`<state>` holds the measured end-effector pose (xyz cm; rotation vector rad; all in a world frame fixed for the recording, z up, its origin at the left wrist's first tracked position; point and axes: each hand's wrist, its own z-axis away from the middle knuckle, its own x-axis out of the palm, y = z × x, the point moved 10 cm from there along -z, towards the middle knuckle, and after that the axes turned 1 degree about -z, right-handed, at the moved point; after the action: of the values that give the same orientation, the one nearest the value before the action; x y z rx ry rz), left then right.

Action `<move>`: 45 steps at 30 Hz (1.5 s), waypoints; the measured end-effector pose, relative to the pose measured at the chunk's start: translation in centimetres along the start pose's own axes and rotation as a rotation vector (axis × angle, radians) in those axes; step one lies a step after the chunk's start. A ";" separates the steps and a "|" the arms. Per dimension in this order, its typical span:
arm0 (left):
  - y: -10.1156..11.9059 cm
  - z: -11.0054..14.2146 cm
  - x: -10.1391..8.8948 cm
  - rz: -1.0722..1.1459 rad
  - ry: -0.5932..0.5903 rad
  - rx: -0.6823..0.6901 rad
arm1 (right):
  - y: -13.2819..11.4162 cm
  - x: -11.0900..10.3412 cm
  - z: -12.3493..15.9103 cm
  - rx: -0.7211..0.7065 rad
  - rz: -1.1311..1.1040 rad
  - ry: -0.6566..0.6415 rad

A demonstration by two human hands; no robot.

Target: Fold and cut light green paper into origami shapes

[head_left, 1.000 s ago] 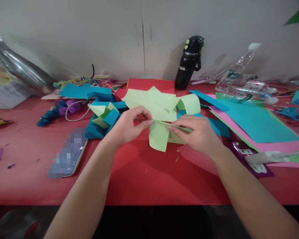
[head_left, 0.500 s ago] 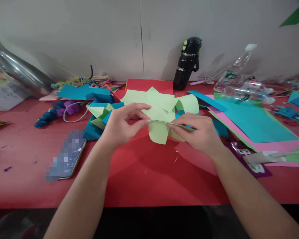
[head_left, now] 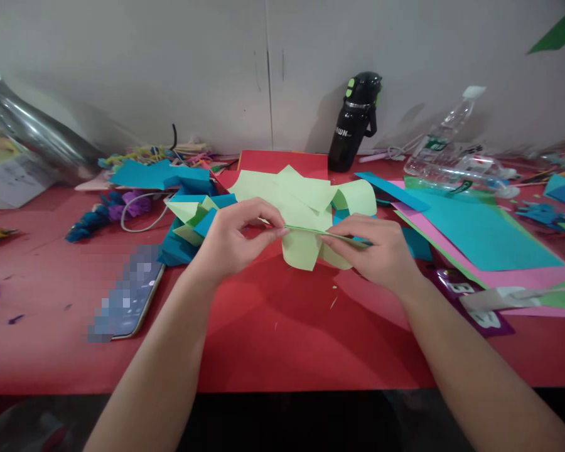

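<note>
A thin, pale green folded paper [head_left: 306, 230] is stretched edge-on between my hands above the red table. My left hand [head_left: 238, 235] pinches its left end between thumb and forefinger. At the other end, my right hand [head_left: 370, 245] grips it between thumb and bent fingers. Below the strip hangs or lies a curved pale green paper piece [head_left: 301, 251]; whether it joins the strip I cannot tell. Just beyond are more pale green sheets [head_left: 306, 194] and a curled pale green piece [head_left: 360, 196]. Folded blue and green paper [head_left: 183, 235] sits beside my left wrist.
A phone [head_left: 134, 301] lies left of my left forearm. Behind stand a black bottle [head_left: 351, 129] and clear plastic bottles [head_left: 445, 135]. Coloured sheets [head_left: 489, 226] and a white-handled tool [head_left: 494, 299] lie at right. A metal flask [head_left: 42, 135] leans at far left.
My left forefinger has come down from its raised position to the strip, closing against the thumb. My right hand keeps its grip in nearly the same place.
</note>
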<state>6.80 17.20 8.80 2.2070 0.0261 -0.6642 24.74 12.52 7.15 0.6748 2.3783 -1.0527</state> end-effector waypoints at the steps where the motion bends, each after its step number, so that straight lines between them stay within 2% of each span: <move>1: -0.1 0.0 0.0 -0.002 0.002 -0.003 | -0.1 0.0 0.0 -0.005 -0.001 0.000; 8: -0.3 0.1 0.1 -0.036 -0.011 -0.012 | -0.6 0.0 0.2 -0.055 0.011 0.003; 14: 0.9 0.1 0.4 -0.237 -0.030 0.128 | -1.0 0.2 0.3 -0.113 0.086 -0.019; 18: 1.1 0.2 0.5 -0.292 -0.019 0.175 | -1.3 0.3 0.3 -0.170 0.147 -0.008; 26: 0.7 0.2 0.7 -0.352 -0.019 0.154 | -1.5 0.4 0.3 -0.191 0.154 -0.001; 36: 0.6 0.4 -0.5 -0.095 0.095 0.049 | -0.4 -0.3 0.1 -0.115 0.014 0.050; 45: 0.0 0.2 -1.3 0.162 0.184 0.042 | -0.4 -0.8 -0.1 -0.072 -0.043 0.090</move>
<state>5.58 17.29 9.32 2.2755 -0.0720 -0.3741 25.10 12.14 7.84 0.6609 2.5052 -0.9681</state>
